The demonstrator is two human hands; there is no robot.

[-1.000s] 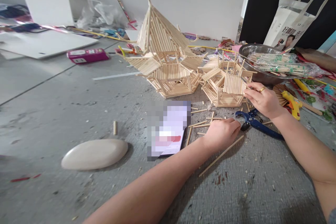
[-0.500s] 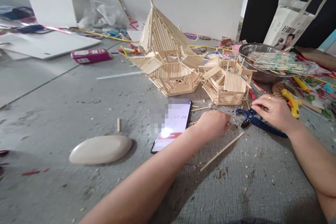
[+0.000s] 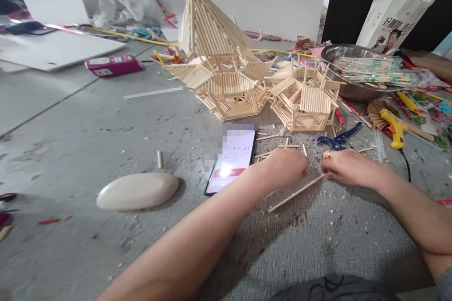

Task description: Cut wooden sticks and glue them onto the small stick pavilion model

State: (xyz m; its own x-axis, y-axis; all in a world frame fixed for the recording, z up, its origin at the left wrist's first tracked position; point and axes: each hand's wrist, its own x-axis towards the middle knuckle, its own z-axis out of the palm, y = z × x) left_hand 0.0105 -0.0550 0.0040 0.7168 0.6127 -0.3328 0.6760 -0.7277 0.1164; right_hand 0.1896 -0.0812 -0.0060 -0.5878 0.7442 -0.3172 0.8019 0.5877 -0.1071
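Note:
My left hand [image 3: 287, 168] is closed over the floor, fingers curled under. A short stick piece [image 3: 305, 149] rises beside its fingertips; whether they grip it is hidden. Facing it, my right hand [image 3: 348, 167], a ring on one finger, pinches the far end of a long thin wooden stick [image 3: 296, 193] that slants along the floor. Just behind the right hand lies a blue-handled cutter [image 3: 335, 142], partly covered by it. Several short stick pieces [image 3: 268, 137] are scattered behind my left hand. A lit phone [image 3: 235, 150] lies left of it, partly hidden by my forearm.
Behind stand a tall stick-built pavilion [image 3: 226, 80] and a smaller stick structure [image 3: 305, 99]. A metal bowl [image 3: 339, 89] holds bagged sticks. A yellow glue gun [image 3: 393, 127] lies right. A smooth pale oval object [image 3: 137, 191] and a magenta pack [image 3: 115, 66] are left.
My right hand has left the cutter and come down and left to the end of the long stick. The left hand stays nearly in place. The view has tilted slightly.

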